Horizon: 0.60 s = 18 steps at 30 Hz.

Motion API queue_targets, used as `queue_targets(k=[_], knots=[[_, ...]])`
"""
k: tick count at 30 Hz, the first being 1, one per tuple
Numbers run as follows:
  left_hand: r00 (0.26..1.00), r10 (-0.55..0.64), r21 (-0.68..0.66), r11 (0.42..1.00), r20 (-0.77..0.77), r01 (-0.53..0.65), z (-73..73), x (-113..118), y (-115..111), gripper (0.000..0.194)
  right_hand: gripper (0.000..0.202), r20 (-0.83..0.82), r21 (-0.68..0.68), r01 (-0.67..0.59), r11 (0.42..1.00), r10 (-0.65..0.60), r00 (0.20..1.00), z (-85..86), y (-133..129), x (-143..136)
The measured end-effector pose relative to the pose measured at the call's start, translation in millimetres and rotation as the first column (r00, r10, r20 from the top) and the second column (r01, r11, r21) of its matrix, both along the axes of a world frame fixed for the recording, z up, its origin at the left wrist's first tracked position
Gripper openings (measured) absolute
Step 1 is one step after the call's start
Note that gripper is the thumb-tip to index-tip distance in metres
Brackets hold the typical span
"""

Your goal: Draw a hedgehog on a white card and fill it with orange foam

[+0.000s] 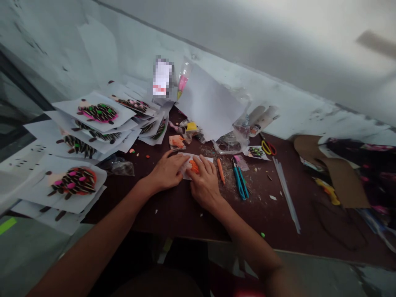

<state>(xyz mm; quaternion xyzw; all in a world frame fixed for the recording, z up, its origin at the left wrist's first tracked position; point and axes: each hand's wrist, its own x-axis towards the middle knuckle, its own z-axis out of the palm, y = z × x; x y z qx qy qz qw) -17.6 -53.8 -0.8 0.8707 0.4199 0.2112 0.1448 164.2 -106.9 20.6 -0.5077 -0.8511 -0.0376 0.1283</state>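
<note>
On the brown table, a small white sheet of paper (189, 156) lies under my hands with a flattened patch of orange clay (194, 166) on it. My left hand (165, 172) rests on the left side of this paper, fingers stretched forward. Over the clay, my right hand (204, 181) presses down with its fingers laid out, hiding part of it. An orange stick (220, 170) lies just right of my right hand. Beyond my left hand sits another lump of orange clay (176, 141) on an opened wrapper.
Stacked sheets with clay hedgehogs (97, 112) stand at left. A teal-handled tool (240, 181), scissors (268, 147) with yellow and red handles and clear sticks (286, 194) lie at right. Behind are a large white sheet (210, 103) and a piping bag (183, 82). Brown cardboard (348, 177) is far right.
</note>
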Motion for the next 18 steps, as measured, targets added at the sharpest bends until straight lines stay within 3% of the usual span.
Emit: queue_targets(k=[4,11,18], knots=[[1.000,0.001,-0.020,1.000,-0.021,-0.002,1.7,-0.1,-0.4,0.058,0.031,0.009,-0.032,-0.026,0.999,0.027,1.000,-0.7,-0.1,-0.7],[1.000,-0.001,-0.037,0.999,-0.018,0.000,3.6,-1.1,-1.0,0.061,0.023,-0.010,0.061,0.036,0.997,-0.036,0.999,6.0,-2.0,3.7],[1.000,0.007,-0.032,0.999,-0.026,-0.008,3.7,-0.1,-1.1,0.060,0.030,0.034,0.006,0.010,1.000,-0.010,0.999,-0.6,-4.8,-2.2]])
